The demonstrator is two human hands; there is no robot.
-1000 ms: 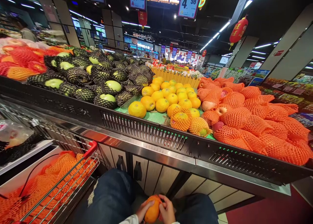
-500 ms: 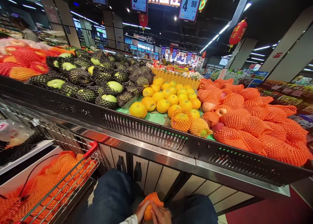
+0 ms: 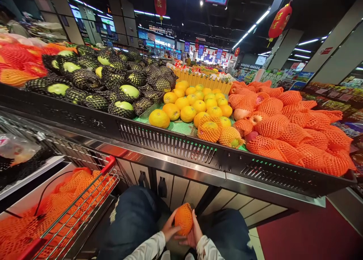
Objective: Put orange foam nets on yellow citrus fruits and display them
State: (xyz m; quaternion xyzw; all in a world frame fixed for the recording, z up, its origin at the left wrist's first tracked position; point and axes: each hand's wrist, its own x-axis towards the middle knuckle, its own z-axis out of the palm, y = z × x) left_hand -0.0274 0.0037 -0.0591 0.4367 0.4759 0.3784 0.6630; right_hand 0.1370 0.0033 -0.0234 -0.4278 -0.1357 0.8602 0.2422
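Head view: both hands sit low at the bottom centre, above the person's knees in blue jeans (image 3: 129, 218). The left hand (image 3: 169, 229) and right hand (image 3: 193, 235) cup one orange (image 3: 183, 218) between them — fingers curled against its sides, palms close on either flank. The orange is fully sleeved in orange foam netting and is held just in front of the display stand's steel cabinet front (image 3: 181, 190).

To the left, a shopping cart (image 3: 85, 199) with a red handle holds a heap of loose orange net sleeves (image 3: 61, 205).

On the black-railed display tray (image 3: 170, 144) above: bare oranges (image 3: 188, 112) in the middle, two netted ones (image 3: 219, 133) at the front edge, fruit in black netting (image 3: 113, 89) to the left, orange-netted fruit (image 3: 289, 135) to the right — all well apart from the hands.
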